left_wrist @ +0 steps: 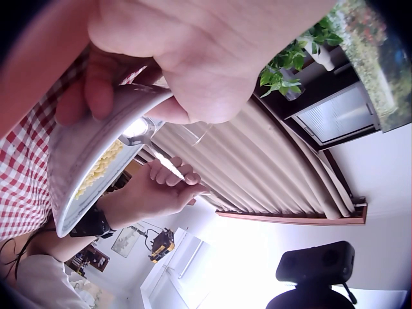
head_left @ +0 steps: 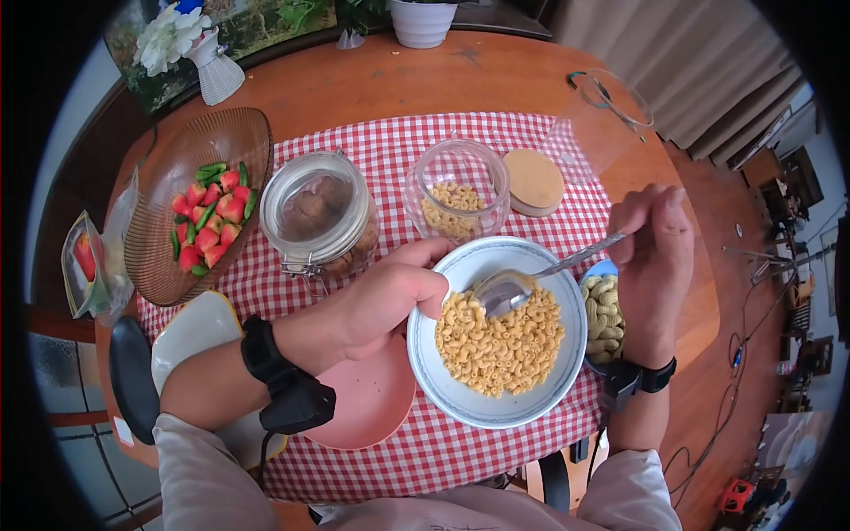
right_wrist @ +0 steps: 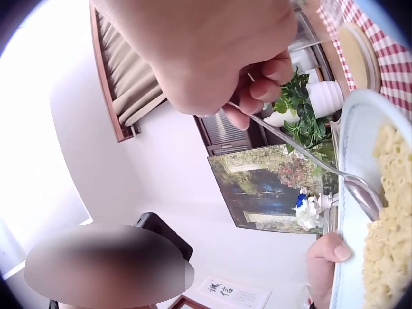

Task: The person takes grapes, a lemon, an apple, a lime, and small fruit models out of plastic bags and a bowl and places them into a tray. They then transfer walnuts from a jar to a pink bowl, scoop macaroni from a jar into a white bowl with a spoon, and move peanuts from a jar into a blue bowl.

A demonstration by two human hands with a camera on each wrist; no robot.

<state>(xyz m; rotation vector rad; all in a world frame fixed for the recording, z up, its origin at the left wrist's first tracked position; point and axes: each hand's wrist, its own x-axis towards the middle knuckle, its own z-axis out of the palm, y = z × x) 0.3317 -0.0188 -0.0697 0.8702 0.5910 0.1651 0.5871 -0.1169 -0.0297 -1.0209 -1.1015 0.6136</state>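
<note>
My left hand [head_left: 376,301] grips the left rim of a white bowl [head_left: 427,379], thumb over the edge and fingers beneath it. Dry elbow macaroni [head_left: 500,345] fills much of the bowl. Between thumb and fingers my right hand [head_left: 653,265] holds the handle of a metal spoon [head_left: 506,290], whose head dips into the bowl at the macaroni. In the right wrist view the spoon's bowl meets the edge of the pasta. Just beyond the bowl stands a clear jar [head_left: 457,177] with some macaroni at its bottom.
A round wooden lid [head_left: 534,180] lies right of the clear jar. Left of it are a clamp-lid jar [head_left: 319,212] with brown contents and a brown glass bowl [head_left: 142,234] of red and green pieces. A pink plate [head_left: 363,403] and a dish of peanuts [head_left: 604,319] flank the white bowl.
</note>
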